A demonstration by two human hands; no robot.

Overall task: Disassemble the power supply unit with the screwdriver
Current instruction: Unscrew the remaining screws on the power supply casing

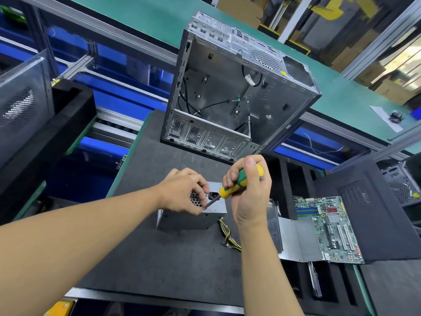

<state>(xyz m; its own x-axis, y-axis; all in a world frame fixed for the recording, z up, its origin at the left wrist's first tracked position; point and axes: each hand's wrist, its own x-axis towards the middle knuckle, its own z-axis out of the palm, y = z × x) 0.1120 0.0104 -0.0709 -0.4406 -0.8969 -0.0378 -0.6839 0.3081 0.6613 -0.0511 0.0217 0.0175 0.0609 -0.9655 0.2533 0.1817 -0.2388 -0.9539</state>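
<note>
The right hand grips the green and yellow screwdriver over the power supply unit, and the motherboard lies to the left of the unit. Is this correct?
Not quite: the head view shows the motherboard to the right of the power supply unit. The right hand does grip the screwdriver over it.

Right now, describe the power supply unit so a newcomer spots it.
Start at the open grey metal computer case standing at the far end of the dark foam mat. Nearer, beneath the left hand and the green-and-yellow screwdriver in the right hand, sits the small grey metal power supply unit. Unlike the green motherboard to its right, it has a honeycomb grille and trails yellow-and-black wires.
</note>
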